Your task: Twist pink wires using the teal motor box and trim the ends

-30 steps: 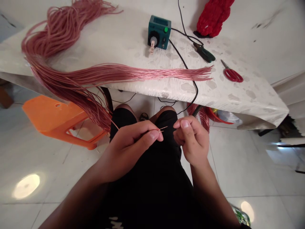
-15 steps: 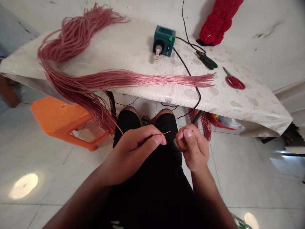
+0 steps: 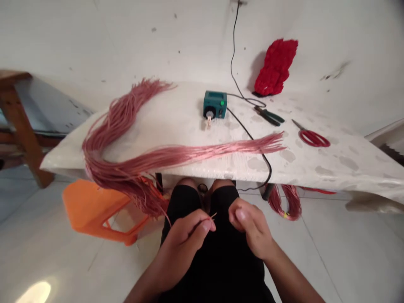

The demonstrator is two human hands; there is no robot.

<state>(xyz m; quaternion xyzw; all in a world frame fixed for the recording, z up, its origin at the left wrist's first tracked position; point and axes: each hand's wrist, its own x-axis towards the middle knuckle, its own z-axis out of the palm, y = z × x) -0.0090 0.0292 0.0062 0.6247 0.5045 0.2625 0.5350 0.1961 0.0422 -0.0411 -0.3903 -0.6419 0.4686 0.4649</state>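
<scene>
Between thumb and forefinger, my left hand (image 3: 189, 240) pinches a thin pink wire whose bare tips (image 3: 213, 216) stick out past the fingertips. The wire runs back toward a long bundle of pink wires (image 3: 176, 156) that lies curved on the table and hangs over its front edge. My right hand (image 3: 251, 225) is closed just to the right, apart from the wire tips, its thumb pressed on the curled fingers. Whatever may lie inside it is hidden. Both hands are above my lap.
On the table (image 3: 353, 164) stand a small teal machine (image 3: 215, 105) with a cord and a red fabric-covered object (image 3: 276, 67). Green-handled pliers (image 3: 269, 116) and red scissors (image 3: 312, 136) lie to the right. An orange stool (image 3: 91, 210) is at left; a wire coil (image 3: 288, 204) hangs below.
My view has tilted up, showing more wall, so everything sits lower in the picture. My left hand keeps its pinch on the wire and my right hand stays closed.
</scene>
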